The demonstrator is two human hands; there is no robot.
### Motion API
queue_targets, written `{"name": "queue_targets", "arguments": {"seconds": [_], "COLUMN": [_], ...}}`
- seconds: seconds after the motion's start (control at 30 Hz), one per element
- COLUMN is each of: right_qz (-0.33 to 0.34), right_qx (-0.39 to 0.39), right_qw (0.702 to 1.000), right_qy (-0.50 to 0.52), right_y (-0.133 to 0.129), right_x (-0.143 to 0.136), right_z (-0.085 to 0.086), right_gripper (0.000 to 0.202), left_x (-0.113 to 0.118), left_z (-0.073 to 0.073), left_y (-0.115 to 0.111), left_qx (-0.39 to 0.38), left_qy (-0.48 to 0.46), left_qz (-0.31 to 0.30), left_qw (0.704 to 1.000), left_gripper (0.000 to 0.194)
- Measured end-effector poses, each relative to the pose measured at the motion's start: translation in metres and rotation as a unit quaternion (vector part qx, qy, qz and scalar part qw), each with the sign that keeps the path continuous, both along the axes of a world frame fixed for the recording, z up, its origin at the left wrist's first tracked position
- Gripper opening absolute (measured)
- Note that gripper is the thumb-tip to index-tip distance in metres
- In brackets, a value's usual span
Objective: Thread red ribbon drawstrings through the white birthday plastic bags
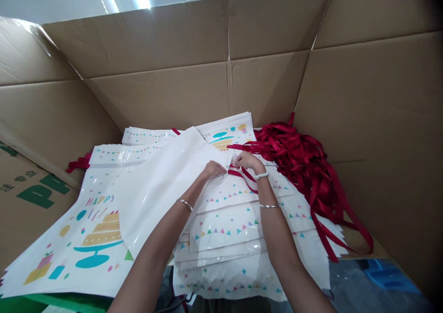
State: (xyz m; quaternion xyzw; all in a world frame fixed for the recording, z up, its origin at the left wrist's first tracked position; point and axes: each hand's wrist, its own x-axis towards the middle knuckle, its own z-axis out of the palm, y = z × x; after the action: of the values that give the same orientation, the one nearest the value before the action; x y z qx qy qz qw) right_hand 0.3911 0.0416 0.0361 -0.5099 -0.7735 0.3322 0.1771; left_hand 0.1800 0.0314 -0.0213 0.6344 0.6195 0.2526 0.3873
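Observation:
My left hand [214,169] pinches the edge of a white printed sheet [162,179], whose plain side faces up and which lies partly folded over. Close beside it, my right hand [249,161] is closed around a thin wire-like rod [290,166] that sticks out to the right. A narrow red ribbon [247,177] loops beneath the right fingers, near the sheet's edge. Whether those fingers also grip the ribbon is hard to see. Under both forearms lies a stack of white printed sheets [228,220] with coloured bunting.
A tangled heap of red ribbons [294,151] lies at the right, some strands trailing forward. Another stack of cake-print sheets [100,165] spreads out at the left. Tall cardboard walls [159,96] enclose the back and sides. A red ribbon bundle [79,163] pokes out far left.

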Motion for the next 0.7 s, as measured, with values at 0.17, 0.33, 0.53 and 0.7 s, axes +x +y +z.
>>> {"name": "queue_targets", "arguments": {"seconds": [0.17,0.33,0.53,0.7], "right_qz": [0.03,0.064,0.066,0.057], "right_qx": [-0.03,-0.04,-0.062,-0.075], "right_qw": [0.999,0.995,0.993,0.993], "right_qy": [-0.003,0.067,0.077,0.074], "right_y": [0.002,0.004,0.013,0.011], "right_x": [-0.005,-0.005,-0.002,-0.003], "right_z": [-0.015,-0.025,-0.04,-0.04], "right_gripper": [0.019,0.023,0.022,0.024], "left_x": [-0.007,-0.01,-0.011,-0.013], "left_z": [-0.015,-0.02,-0.025,-0.027], "left_y": [0.0,-0.007,-0.009,-0.01], "left_qx": [0.016,0.045,0.063,0.066], "left_qy": [-0.083,-0.125,-0.136,-0.155], "left_qz": [0.02,0.004,-0.002,-0.006], "left_qw": [0.996,0.991,0.989,0.986], "left_gripper": [0.018,0.023,0.021,0.025]}}
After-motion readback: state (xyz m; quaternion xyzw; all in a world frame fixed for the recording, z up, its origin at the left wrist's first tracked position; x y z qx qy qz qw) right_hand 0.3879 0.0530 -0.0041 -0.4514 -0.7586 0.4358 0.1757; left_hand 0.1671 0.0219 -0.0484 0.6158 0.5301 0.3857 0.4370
